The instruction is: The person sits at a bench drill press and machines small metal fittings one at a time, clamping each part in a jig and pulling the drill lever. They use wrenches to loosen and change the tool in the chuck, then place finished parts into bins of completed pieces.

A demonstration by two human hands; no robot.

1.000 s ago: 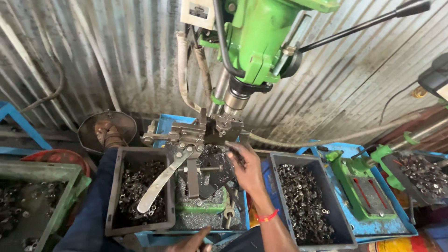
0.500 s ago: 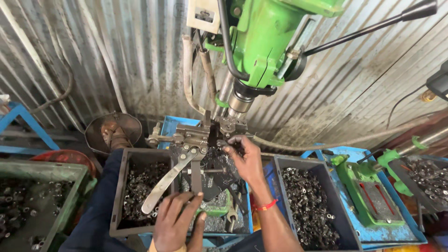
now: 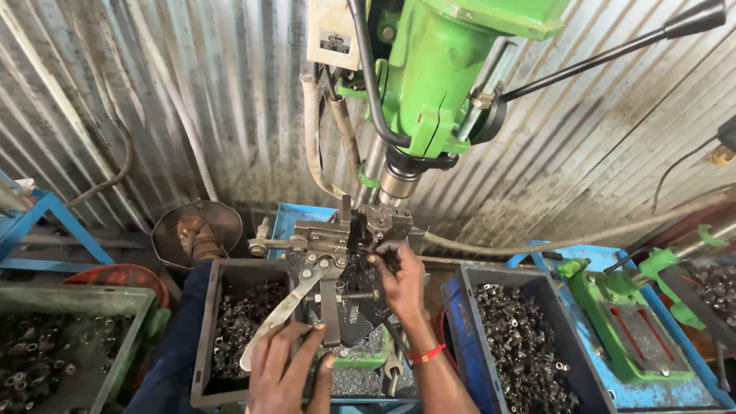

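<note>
My right hand (image 3: 399, 280), with a red thread on its wrist, reaches into the grey metal jig (image 3: 337, 234) under the spindle (image 3: 399, 180) of a green drill press (image 3: 452, 69). Its fingertips are pinched on a small dark metal part at the jig's clamp. My left hand (image 3: 284, 368) lies low in front, its fingers spread over the lower end of the jig's long silver lever (image 3: 287, 307). The left palm is cut off by the frame edge.
A dark bin (image 3: 203, 337) of small metal parts stands left of the jig and a blue-sided bin (image 3: 521, 345) of parts stands right. Further out are a green crate (image 3: 61, 345), a green fixture (image 3: 621, 322) on a blue table, and a wrench (image 3: 392, 368). Corrugated metal wall behind.
My left hand has come up from the bottom edge onto the lever's lower end. My right hand has stayed at the jig. The view has tilted slightly upward.
</note>
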